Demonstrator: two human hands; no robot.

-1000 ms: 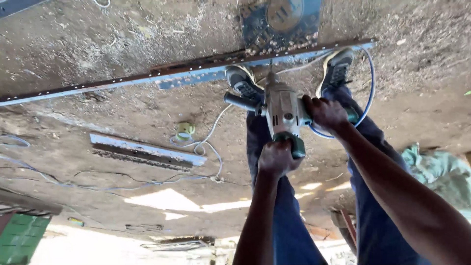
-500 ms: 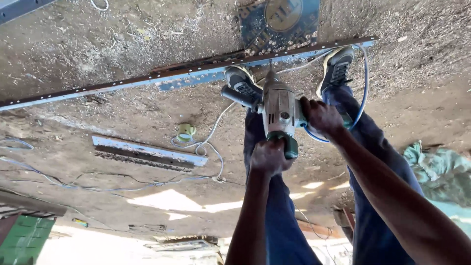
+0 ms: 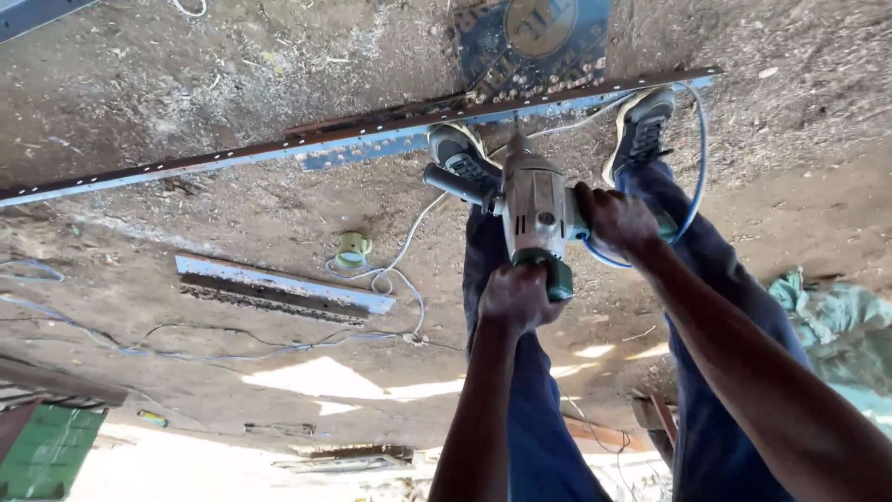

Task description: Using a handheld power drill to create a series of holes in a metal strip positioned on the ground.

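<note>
Drill [image 3: 531, 200] unmoved — both hands stay clenched on it.

Bare dirt ground [image 3: 232, 112] strewn with sawdust and wood chips fills the view, lit by hard daylight with bright sun patches [image 3: 325, 376] among the shadows. A short perforated metal strip [image 3: 279, 290] lies apart on the dirt, near a small pale-green roll of tape [image 3: 353, 249] and loose white cable [image 3: 390, 279]. A green crate [image 3: 42, 455] sits at one corner, crumpled green cloth [image 3: 836, 321] at the other side
</note>
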